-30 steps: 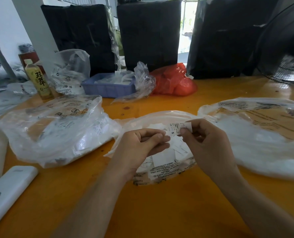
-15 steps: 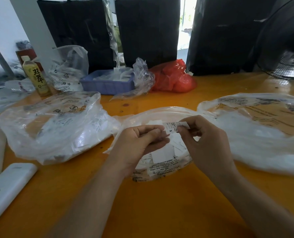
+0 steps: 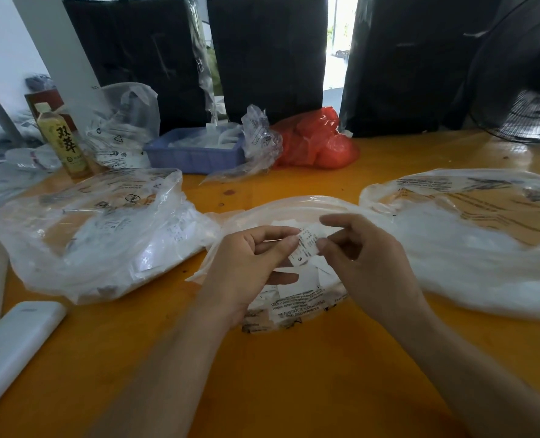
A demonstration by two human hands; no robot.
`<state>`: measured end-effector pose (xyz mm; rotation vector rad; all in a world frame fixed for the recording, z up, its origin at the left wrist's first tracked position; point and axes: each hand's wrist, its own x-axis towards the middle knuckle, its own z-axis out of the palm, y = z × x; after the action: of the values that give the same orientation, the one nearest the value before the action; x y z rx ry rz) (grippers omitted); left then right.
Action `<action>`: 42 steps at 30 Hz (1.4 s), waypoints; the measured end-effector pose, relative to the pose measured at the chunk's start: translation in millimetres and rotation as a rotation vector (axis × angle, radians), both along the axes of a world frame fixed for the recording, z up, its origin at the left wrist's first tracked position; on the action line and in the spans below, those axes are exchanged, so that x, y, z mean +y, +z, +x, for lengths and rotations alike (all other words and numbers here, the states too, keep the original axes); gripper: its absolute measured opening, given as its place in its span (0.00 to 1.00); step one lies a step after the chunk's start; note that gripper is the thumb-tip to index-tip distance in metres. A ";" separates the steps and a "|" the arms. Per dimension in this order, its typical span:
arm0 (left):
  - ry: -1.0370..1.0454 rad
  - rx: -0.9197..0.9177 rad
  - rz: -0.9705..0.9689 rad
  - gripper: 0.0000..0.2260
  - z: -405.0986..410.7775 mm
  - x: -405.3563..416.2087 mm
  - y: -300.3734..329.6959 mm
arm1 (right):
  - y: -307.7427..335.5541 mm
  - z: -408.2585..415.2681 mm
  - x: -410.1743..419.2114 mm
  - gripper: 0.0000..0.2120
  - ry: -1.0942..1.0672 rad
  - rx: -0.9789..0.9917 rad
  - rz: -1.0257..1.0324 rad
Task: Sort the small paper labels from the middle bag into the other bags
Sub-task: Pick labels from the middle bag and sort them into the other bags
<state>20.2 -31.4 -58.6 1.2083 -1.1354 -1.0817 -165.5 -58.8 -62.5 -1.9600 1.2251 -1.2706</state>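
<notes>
A label point(image 3: 305, 248) marked S was pinched between left hand point(image 3: 249, 263) and right hand point(image 3: 366, 263) above the middle bag point(image 3: 294, 308); misreading risked its being misfiled.

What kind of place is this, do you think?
Probably a small packing or garment workshop: clear bags of paper labels lie on an orange table, black wrapped bundles stand behind, and a fan sits at the right.

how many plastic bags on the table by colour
clear bags: 5 (left bag, middle bag, right bag, far-left bag, crumpled bag)
red bags: 1 (red bag)
total: 6
</notes>
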 end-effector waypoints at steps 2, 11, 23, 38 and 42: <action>0.001 0.029 0.009 0.05 -0.2 0.8 1.2 | 0.0 0.6 0.1 0.08 -0.006 -0.050 0.015; -0.076 0.116 0.053 0.13 -1.4 1.6 2.6 | -1.4 3.2 4.0 0.07 0.171 -0.006 0.065; 0.099 -0.358 -0.267 0.18 3.1 10.7 17.0 | 6.9 0.4 2.1 0.08 -0.052 -0.168 0.049; 0.705 -1.289 0.451 0.13 156.6 17.4 46.1 | 10.1 -2.1 2.2 0.08 -0.068 -0.001 -0.129; 0.544 -1.517 0.742 0.20 142.9 11.0 48.2 | 11.0 -4.4 -0.8 0.07 -0.060 0.045 -0.126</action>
<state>163.1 -20.5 -10.3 2.9333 -1.2703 0.0783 -169.9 -59.6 -51.5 -2.0648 1.2621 -1.3706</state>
